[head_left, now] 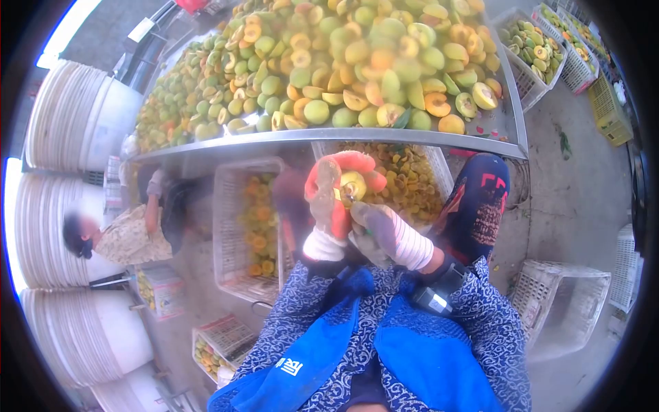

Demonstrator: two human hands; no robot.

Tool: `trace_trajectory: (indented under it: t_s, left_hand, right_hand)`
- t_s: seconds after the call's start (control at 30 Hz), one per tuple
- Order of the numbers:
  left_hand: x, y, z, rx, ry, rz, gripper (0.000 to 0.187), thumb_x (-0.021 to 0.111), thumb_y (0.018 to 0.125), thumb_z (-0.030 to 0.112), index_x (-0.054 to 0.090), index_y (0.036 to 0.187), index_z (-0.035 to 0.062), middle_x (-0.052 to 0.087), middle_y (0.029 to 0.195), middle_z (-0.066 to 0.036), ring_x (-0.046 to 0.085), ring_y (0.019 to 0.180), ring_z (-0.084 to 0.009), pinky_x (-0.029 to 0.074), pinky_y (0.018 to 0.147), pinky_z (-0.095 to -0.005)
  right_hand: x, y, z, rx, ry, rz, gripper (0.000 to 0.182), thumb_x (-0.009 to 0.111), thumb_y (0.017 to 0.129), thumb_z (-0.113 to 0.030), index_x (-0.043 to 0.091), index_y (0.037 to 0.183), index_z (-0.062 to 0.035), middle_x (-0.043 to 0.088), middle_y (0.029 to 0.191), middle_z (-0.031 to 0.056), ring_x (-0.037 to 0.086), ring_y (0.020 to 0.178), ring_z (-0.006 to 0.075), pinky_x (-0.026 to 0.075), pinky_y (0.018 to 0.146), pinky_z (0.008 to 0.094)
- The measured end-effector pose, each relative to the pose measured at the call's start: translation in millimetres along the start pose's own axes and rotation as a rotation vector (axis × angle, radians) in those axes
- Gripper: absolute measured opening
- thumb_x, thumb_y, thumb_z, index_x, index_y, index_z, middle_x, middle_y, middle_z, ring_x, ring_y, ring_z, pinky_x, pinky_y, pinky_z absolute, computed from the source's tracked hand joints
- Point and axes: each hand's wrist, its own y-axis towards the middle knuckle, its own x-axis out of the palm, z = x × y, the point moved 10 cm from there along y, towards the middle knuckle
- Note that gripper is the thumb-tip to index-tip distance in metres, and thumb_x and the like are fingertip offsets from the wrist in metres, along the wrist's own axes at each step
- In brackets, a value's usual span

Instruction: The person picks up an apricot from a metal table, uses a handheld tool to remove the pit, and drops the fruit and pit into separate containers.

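Note:
My left hand (323, 199), in a dirty orange-red glove, is closed around a cut yellow peach (353, 182), its cut face turned toward my right hand. My right hand (384, 230) wears a grey glove with a white striped cuff and is closed, its fingertips close against the peach. A small dark tip shows between the right fingers and the fruit; what it belongs to is mostly hidden. Both hands are above a crate (441, 172) of cut yellow peach pieces (405, 180), just in front of the metal-edged table (329, 138).
A big heap of green and orange peaches (316, 75), many halved, covers the table. Another crate (230, 226) with fruit stands left, near a seated co-worker (134, 226). White tub stacks (82, 226) line the left; a white crate (559, 302) lies right. Filled crates (532, 55) stand back right.

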Motion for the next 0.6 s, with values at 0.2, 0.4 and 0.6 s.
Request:
trace_trajectory:
  t_s: [0.2, 0.4, 0.6]
  left_hand:
    - [2, -1, 5, 0.027, 0.015, -0.071, 0.057, 0.058, 0.104, 0.058, 0.062, 0.107, 0.0012, 0.071, 0.098, -0.019, 0.073, 0.074, -0.0325, 0.061, 0.067, -0.0436]
    - [14, -1, 14, 0.080, -0.001, -0.208, 0.060, 0.057, 0.104, 0.053, 0.066, 0.105, -0.0064, 0.074, 0.094, -0.020, 0.073, 0.077, -0.0313, 0.061, 0.076, -0.0448]
    - [46, 4, 26, 0.255, 0.301, -0.586, 0.060, 0.052, 0.107, 0.052, 0.066, 0.094, -0.0044, 0.072, 0.082, -0.020, 0.072, 0.076, -0.0311, 0.061, 0.079, -0.0443]
  right_hand:
    - [11, -15, -7, 0.202, 0.152, -0.150, 0.056, 0.042, 0.110, -0.049, 0.055, 0.073, -0.0093, 0.048, 0.054, 0.0020, 0.043, 0.039, 0.0145, 0.031, 0.038, 0.0298]
    - [16, -23, -14, 0.267, 0.319, -0.305, 0.054, 0.043, 0.108, -0.052, 0.044, 0.068, -0.0163, 0.038, 0.053, -0.0029, 0.036, 0.040, 0.0103, 0.028, 0.038, 0.0278]
    - [17, -27, 1, 0.370, 0.451, -0.408, 0.048, 0.045, 0.109, -0.049, 0.047, 0.075, -0.0158, 0.039, 0.054, -0.0034, 0.032, 0.038, 0.0071, 0.025, 0.033, 0.0246]
